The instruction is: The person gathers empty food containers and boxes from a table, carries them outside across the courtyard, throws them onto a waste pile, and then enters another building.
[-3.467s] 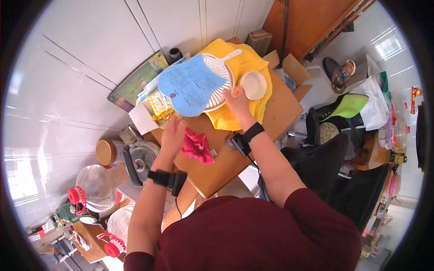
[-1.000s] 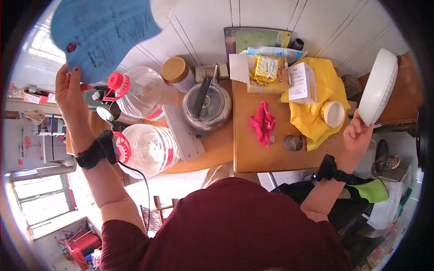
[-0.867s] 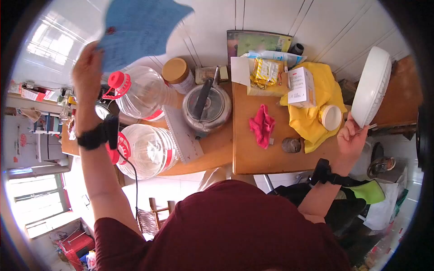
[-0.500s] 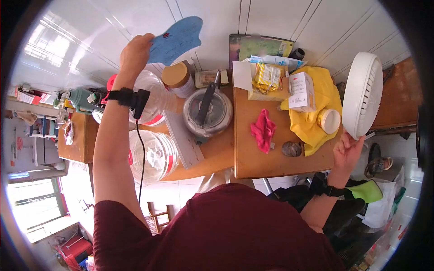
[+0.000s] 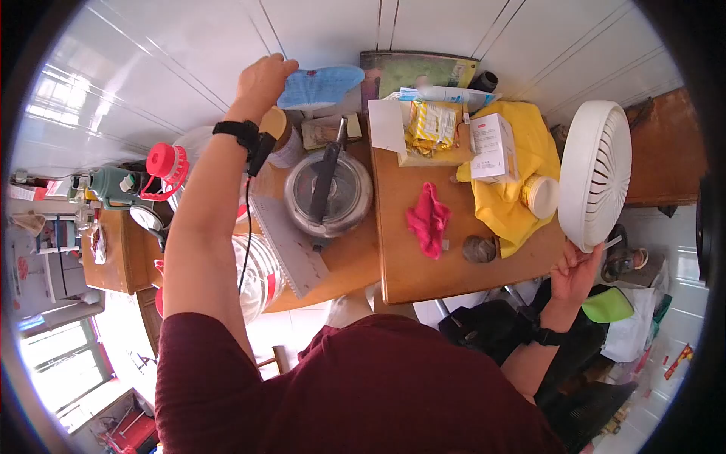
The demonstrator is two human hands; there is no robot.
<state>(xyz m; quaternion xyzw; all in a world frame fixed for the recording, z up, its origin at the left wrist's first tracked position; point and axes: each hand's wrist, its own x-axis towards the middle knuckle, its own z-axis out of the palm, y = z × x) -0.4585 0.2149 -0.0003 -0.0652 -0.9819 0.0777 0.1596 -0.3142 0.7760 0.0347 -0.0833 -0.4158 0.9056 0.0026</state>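
Partly hidden: blue sheet [image 5: 321, 88] in left hand [image 5: 262, 83], strainer [image 5: 581, 174] in right hand [image 5: 575, 274]

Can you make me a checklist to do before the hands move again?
1. Left hand grips the blue sheet: ok.
2. Right hand holds the white slotted thing: ok.
3. Yellow cloth is smooth and bare: not ok, it's crumpled, with a tub and a small white box on it.
4. Kettle stands upright: ok.
5. Kettle has no water in it: cannot tell.
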